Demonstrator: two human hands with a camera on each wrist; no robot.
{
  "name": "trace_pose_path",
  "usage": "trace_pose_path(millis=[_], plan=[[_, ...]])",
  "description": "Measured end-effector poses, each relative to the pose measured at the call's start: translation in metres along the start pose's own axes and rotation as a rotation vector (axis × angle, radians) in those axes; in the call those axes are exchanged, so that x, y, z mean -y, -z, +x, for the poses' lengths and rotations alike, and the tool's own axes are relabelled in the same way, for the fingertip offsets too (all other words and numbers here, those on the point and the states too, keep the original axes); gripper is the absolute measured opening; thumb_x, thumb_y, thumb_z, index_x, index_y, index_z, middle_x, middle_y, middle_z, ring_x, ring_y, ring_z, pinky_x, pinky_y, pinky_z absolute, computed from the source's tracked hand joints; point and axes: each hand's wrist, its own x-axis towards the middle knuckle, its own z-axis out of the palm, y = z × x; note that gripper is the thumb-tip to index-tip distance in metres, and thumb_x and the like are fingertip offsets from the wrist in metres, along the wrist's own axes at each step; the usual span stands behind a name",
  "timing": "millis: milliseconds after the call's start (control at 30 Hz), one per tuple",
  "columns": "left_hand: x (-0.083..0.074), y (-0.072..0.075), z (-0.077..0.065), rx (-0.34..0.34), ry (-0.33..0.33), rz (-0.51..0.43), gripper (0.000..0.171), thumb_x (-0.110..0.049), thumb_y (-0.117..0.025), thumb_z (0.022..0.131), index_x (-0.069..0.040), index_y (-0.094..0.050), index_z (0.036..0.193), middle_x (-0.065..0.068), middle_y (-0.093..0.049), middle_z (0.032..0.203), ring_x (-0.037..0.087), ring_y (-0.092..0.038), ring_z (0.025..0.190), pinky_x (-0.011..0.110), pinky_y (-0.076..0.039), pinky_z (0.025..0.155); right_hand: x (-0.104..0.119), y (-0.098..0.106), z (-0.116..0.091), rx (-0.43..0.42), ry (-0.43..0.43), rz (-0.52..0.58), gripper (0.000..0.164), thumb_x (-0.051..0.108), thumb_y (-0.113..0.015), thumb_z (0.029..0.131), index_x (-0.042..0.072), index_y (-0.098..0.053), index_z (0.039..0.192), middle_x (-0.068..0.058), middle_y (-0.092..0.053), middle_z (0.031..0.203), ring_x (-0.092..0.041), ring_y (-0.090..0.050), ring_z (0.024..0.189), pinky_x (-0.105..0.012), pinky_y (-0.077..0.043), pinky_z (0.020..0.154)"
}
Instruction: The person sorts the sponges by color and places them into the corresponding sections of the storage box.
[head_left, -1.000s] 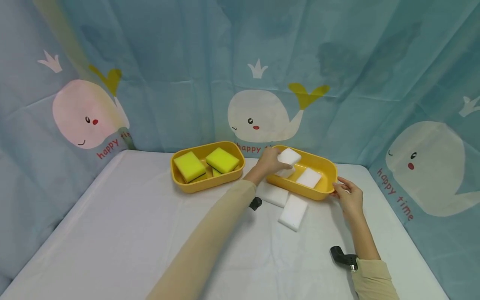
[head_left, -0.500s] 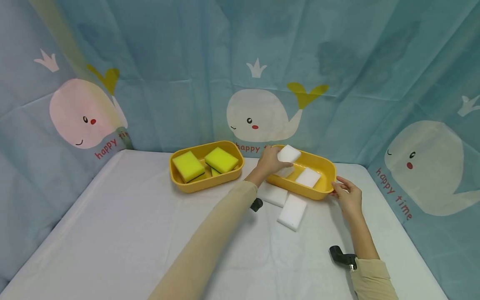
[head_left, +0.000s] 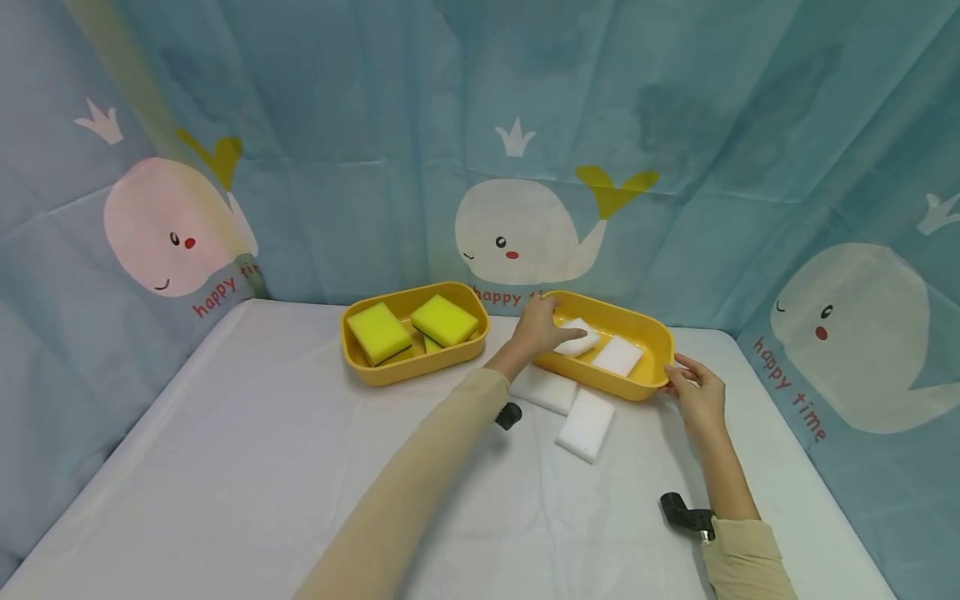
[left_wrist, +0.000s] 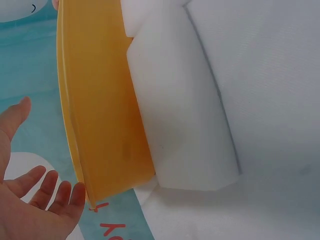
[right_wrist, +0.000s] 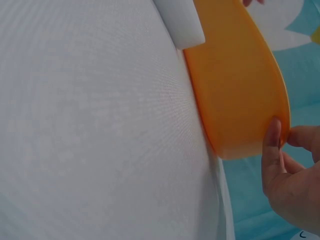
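My left hand (head_left: 542,327) hovers over the left end of a yellow plastic tray (head_left: 592,377), fingers spread and holding nothing; the left wrist view shows the same loose fingers (left_wrist: 46,189) beside the tray's rim. Under its thumb, a white sponge block (head_left: 582,343) lies in the tray, partly hidden by the hand. Another white sponge (head_left: 618,356) lies flat to its right. At the tray's right end, my right hand (head_left: 699,396) pinches the rim between thumb and fingers, seen close in the right wrist view, where the thumb (right_wrist: 272,137) presses the outer wall.
Two more white sponges (head_left: 587,425) lie on the white cloth just in front of the tray. To the left stands a second yellow tray (head_left: 416,369) with several yellow-green sponges (head_left: 445,320). A blue whale-print curtain (head_left: 337,208) hangs behind the table.
The white sponge that my left hand held over the tray is now down inside it, and the hand has let go. My right hand stays on the rim.
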Motion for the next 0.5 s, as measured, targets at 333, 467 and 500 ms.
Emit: trace_pose_path(millis=[333,467,500], plan=[[0.006,0.005,-0.018,-0.001,-0.060,-0.058,0.070,-0.036,-0.081,0.095,0.001,-0.056,0.148,0.018,-0.056,0.143,0.029,-0.054,0.129,0.038,-0.052,0.106,0.000,0.001,0.000,0.005,0.003,-0.011,0.053,0.014,-0.059,0.109,-0.003,-0.045,0.157,-0.006,-0.049,0.110,0.001,-0.060,0.073,-0.010,-0.057,0.072],[0.010,0.005,-0.025,-0.011,-0.062,-0.082,0.069,-0.036,-0.082,0.095,0.000,-0.056,0.148,0.018,-0.056,0.141,0.029,-0.054,0.127,0.039,-0.053,0.105,0.000,0.001,-0.001,0.006,0.009,-0.012,0.053,0.013,-0.059,0.108,-0.004,-0.045,0.157,-0.006,-0.048,0.110,0.002,-0.060,0.072,-0.009,-0.056,0.071],[0.011,0.005,-0.026,-0.012,-0.063,-0.090,0.069,-0.036,-0.082,0.095,0.000,-0.057,0.148,0.018,-0.056,0.141,0.029,-0.054,0.127,0.040,-0.053,0.105,0.000,0.000,-0.001,0.004,0.009,-0.012,0.053,0.013,-0.060,0.108,-0.004,-0.045,0.157,-0.006,-0.048,0.109,0.002,-0.060,0.072,-0.009,-0.056,0.071]])
